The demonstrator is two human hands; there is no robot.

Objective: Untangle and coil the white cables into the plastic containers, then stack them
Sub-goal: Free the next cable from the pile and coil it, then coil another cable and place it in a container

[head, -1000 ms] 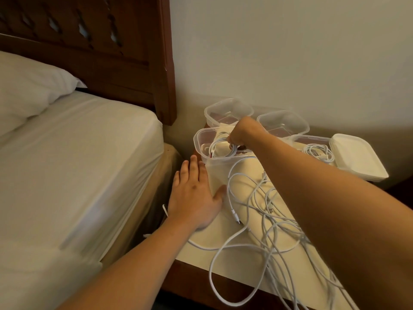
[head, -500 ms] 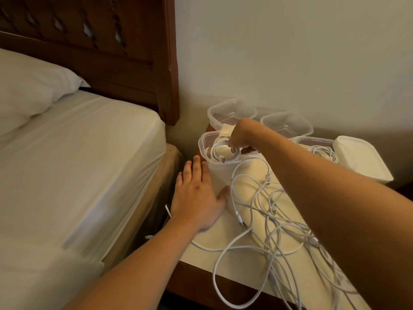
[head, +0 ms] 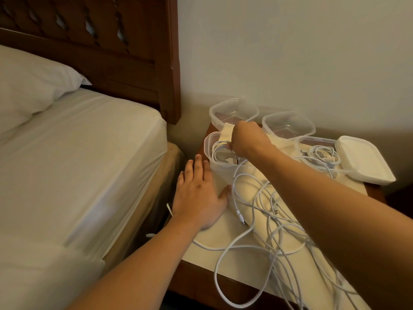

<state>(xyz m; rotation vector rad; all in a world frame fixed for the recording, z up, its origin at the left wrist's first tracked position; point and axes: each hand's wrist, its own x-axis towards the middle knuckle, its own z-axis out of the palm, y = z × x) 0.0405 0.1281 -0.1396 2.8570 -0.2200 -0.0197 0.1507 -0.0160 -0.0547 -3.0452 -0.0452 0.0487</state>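
Cables (head: pixel 263 211) white, one plug tip in the near container (head: pixel 220 167) dark; containers clear/translucent, lids (head: pixel 366 161) opaque white. Nightstand (head: pixel 223 285) dark reddish-brown wood with a cream top cloth (head: pixel 214 240); headboard (head: pixel 125 54) same dark brown, carved diamond cutout pattern. Sheet (head: pixel 85 166) and pillow (head: pixel 33 86) plain white, wall (head: pixel 290 52) off-white.

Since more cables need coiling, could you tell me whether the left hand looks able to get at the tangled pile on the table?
Probably yes: the left hand lies flat and open beside the tangled cables, with nothing between them; only the right forearm crosses above the pile's far side.
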